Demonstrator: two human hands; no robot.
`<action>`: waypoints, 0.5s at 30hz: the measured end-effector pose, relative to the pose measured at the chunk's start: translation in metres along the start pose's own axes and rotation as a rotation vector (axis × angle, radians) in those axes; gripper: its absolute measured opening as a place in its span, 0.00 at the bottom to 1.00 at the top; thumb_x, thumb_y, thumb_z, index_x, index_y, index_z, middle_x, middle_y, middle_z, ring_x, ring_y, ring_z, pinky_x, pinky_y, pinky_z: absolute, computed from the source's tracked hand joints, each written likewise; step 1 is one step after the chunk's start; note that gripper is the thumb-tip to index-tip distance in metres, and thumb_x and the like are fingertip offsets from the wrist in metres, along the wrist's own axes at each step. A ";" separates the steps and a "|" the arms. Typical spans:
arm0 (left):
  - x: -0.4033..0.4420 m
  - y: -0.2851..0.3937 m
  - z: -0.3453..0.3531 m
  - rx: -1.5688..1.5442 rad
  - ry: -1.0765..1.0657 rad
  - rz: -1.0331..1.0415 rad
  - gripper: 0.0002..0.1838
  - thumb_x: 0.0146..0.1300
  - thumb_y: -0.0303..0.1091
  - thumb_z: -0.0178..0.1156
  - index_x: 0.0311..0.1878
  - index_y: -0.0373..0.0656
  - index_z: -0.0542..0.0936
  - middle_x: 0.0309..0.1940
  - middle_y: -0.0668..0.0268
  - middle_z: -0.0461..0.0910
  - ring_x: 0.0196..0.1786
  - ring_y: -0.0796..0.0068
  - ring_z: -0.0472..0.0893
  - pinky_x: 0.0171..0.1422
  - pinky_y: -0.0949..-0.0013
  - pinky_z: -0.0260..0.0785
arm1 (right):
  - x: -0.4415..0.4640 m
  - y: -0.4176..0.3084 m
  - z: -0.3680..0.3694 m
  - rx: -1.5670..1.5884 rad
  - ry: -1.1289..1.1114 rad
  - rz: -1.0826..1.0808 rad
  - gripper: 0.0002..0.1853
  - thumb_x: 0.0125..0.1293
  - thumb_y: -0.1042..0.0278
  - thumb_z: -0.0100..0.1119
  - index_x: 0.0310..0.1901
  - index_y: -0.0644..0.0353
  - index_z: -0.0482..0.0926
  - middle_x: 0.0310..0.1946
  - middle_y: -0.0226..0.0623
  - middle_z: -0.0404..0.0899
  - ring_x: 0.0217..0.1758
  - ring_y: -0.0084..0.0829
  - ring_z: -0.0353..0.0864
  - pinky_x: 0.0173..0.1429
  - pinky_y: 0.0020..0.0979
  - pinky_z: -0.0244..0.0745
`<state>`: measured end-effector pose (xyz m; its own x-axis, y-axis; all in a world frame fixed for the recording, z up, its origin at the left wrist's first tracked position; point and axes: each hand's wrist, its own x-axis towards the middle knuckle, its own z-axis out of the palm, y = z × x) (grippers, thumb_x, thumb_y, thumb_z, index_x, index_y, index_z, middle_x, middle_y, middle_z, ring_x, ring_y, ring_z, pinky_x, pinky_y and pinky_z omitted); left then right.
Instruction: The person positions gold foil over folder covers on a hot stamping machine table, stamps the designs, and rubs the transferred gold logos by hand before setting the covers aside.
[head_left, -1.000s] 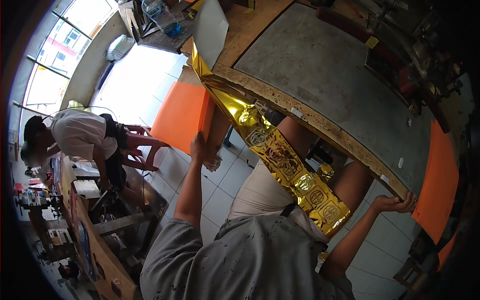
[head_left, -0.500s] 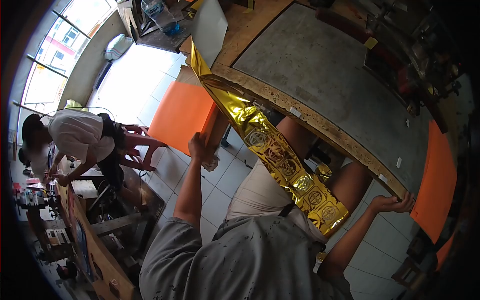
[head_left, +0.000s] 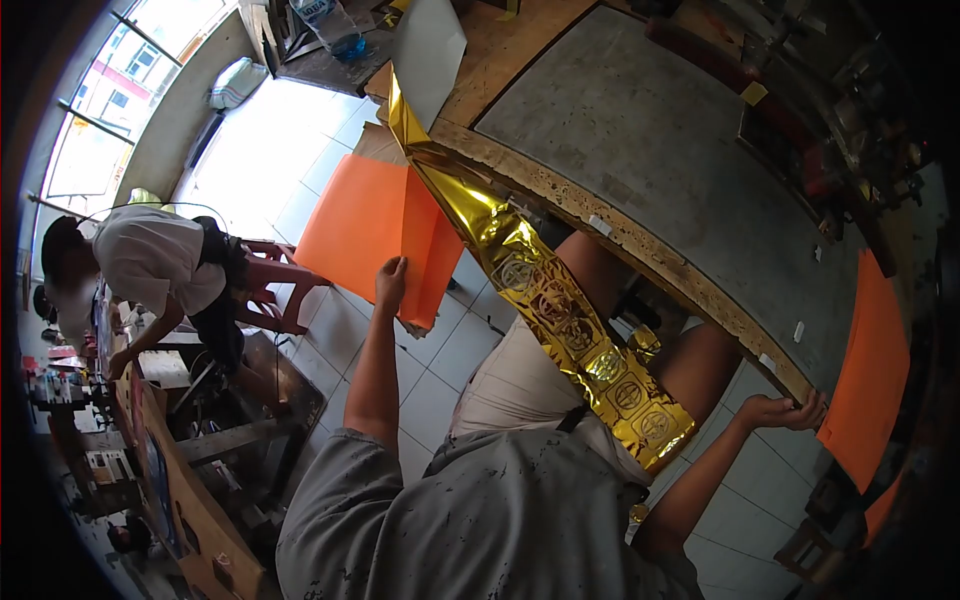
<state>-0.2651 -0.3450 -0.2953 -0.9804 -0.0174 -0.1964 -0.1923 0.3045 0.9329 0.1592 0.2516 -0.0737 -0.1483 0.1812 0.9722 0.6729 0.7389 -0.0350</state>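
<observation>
My left hand (head_left: 391,285) is closed on the near edge of an orange sheet (head_left: 350,220), which lies on a stack at the left. Part of this sheet is raised, and more orange shows beneath it. My right hand (head_left: 783,411) has its fingers curled at the near right corner of the worktable (head_left: 660,265), touching its wooden edge. Just beside those fingers, another orange sheet (head_left: 868,370) sticks out past the table. A strip of gold foil (head_left: 540,285) with stamped round emblems hangs from the table edge across my lap.
A co-worker (head_left: 155,260) bends over a bench (head_left: 175,480) at the left. Near that person stands a dark red stool (head_left: 285,285). A grey-white sheet (head_left: 428,60) and a plastic bottle (head_left: 340,35) are at the top. Dark machinery (head_left: 830,150) lines the far right.
My left hand has moved slightly up and back, and the orange sheet's near edge has lifted and opened from the stack. My right hand stays at the corner. The co-worker's arm has lowered.
</observation>
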 end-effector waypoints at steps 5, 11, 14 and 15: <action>0.000 0.003 -0.005 -0.028 -0.017 -0.055 0.21 0.78 0.41 0.60 0.58 0.30 0.82 0.47 0.59 0.87 0.46 0.72 0.85 0.53 0.67 0.77 | -0.001 0.000 -0.001 -0.003 -0.009 0.019 0.28 0.85 0.50 0.22 0.64 0.60 0.70 0.67 0.46 0.71 0.76 0.52 0.61 0.79 0.64 0.52; -0.009 0.015 -0.001 -0.007 -0.087 -0.111 0.21 0.77 0.44 0.59 0.57 0.32 0.83 0.46 0.61 0.87 0.47 0.73 0.84 0.53 0.67 0.76 | 0.002 -0.003 -0.002 0.017 -0.008 0.011 0.28 0.85 0.50 0.22 0.64 0.60 0.70 0.66 0.47 0.71 0.75 0.52 0.62 0.78 0.64 0.52; -0.010 0.006 0.006 -0.022 -0.146 -0.149 0.25 0.79 0.50 0.57 0.55 0.34 0.84 0.47 0.62 0.86 0.52 0.73 0.83 0.58 0.66 0.73 | 0.001 0.001 -0.001 0.025 -0.006 0.003 0.27 0.85 0.51 0.22 0.64 0.60 0.70 0.66 0.47 0.71 0.74 0.52 0.63 0.77 0.64 0.52; -0.012 0.003 0.010 -0.005 -0.182 -0.155 0.26 0.79 0.52 0.55 0.54 0.34 0.85 0.48 0.61 0.86 0.54 0.72 0.82 0.61 0.66 0.72 | 0.001 0.001 -0.001 0.032 -0.008 0.001 0.27 0.85 0.51 0.23 0.64 0.60 0.70 0.65 0.47 0.71 0.74 0.52 0.63 0.77 0.64 0.53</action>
<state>-0.2533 -0.3342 -0.2937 -0.9154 0.1084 -0.3877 -0.3401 0.3072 0.8888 0.1608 0.2520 -0.0724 -0.1533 0.1868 0.9704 0.6496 0.7590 -0.0435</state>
